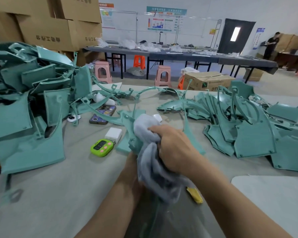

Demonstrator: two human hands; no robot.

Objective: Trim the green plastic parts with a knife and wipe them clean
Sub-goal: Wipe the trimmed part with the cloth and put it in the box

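Evidently this is the wiping step: the right hand [174,148] has its fingers curled tight around a bunched grey cloth [148,133], pressing it against a curved green plastic part [127,124] that is lifted off the tabletop [58,194]. Holding the part up probably lets the cloth wrap round its narrow edges. The left forearm [110,194] runs up under the hanging cloth, which hides the left hand, so I cannot tell whether it grips anything, though it likely steadies the part's lower end.

Just beside the right wrist lies a small yellow object [194,194], possibly the knife laid down within reach, but it is too blurred to be sure. Nearby, to the left of the part, sit a green timer [101,147], a white charger block [113,133] and two phones [102,114], kept out of the working spot.

Farther out, a tall heap of green parts [24,103] fills the left side and a flatter spread [248,131] the right. This may separate undone pieces from finished ones, though which is which cannot be read.
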